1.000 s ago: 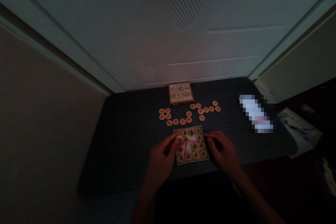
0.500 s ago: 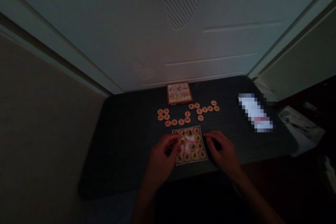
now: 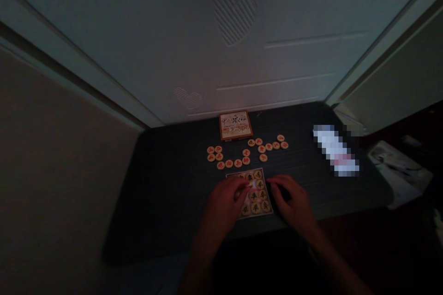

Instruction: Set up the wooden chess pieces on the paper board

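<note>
A small square tray (image 3: pixel 262 172) at the near middle of the dark table (image 3: pixel 166 184) holds several round wooden chess pieces with black characters (image 3: pixel 260 196). My left hand (image 3: pixel 224 205) lies over the tray's left half, fingers curled down onto the pieces there; whether it grips one is hidden. My right hand (image 3: pixel 290 200) rests just right of the tray, fingers bent and touching its right edge, with nothing seen in it. Several pieces with red characters (image 3: pixel 245 154) lie loose on the table beyond the tray.
A square box lid with a red rim (image 3: pixel 236 125) lies at the table's far edge against a pale panelled wall. A blurred white object (image 3: pixel 335 150) sits at the right. Papers (image 3: pixel 398 170) lie off the table's right end.
My left hand has slid rightward over the tray, covering the left columns of black pieces. My right hand has barely moved.
</note>
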Action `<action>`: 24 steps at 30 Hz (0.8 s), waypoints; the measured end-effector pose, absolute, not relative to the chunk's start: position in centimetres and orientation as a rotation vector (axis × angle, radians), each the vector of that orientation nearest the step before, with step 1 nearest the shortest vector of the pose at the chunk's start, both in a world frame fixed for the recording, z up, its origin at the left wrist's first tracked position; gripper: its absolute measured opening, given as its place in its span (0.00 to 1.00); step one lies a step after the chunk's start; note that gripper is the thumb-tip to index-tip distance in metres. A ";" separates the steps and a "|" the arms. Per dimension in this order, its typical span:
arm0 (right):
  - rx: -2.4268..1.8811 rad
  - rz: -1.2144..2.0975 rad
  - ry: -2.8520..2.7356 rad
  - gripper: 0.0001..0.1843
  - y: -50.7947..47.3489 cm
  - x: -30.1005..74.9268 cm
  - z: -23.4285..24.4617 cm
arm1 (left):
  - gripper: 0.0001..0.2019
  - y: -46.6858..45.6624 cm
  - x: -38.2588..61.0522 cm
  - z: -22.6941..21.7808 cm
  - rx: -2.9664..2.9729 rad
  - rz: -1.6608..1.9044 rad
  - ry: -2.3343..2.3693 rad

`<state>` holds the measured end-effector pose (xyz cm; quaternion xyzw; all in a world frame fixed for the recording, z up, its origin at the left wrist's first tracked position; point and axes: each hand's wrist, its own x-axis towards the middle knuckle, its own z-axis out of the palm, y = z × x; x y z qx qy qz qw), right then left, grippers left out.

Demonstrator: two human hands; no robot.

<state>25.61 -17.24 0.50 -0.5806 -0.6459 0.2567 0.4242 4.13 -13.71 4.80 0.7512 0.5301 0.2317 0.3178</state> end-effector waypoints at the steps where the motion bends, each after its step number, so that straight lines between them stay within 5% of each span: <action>1: -1.450 0.643 -1.616 0.11 -17.2 25.6 0.5 | 0.05 -13.6 4.2 4.7 2.014 0.587 1.390; 24: -1.446 0.672 -1.583 0.11 -17.2 25.5 0.7 | 0.10 -13.4 5.0 5.1 2.277 0.401 1.415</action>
